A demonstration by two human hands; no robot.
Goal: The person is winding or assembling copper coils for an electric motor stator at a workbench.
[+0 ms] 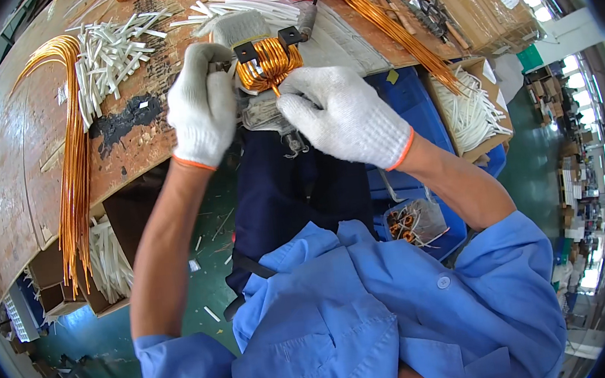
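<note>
A coil wound with thick copper-coloured wire point(259, 75) sits at the table's near edge, with black brackets that have holes at its top. My left hand point(201, 107), in a white knitted glove, is at the coil's left side. Its fingers are curled against the coil's edge, and the fingertips are partly hidden. My right hand point(342, 112), gloved likewise, is closed at the coil's lower right. Thumb and forefinger pinch a copper wire end point(276, 90) that sticks out toward me. Below the coil lies a metal fixture point(264, 114), partly covered.
Long copper wires point(71, 167) hang over the table's left edge beside a pile of white sleeves point(111, 54). More wires point(388, 24), hand tools point(420, 13) and a cardboard box point(483, 7) lie at the right. Blue bins point(412, 116) and a box of white tubes point(467, 118) stand lower.
</note>
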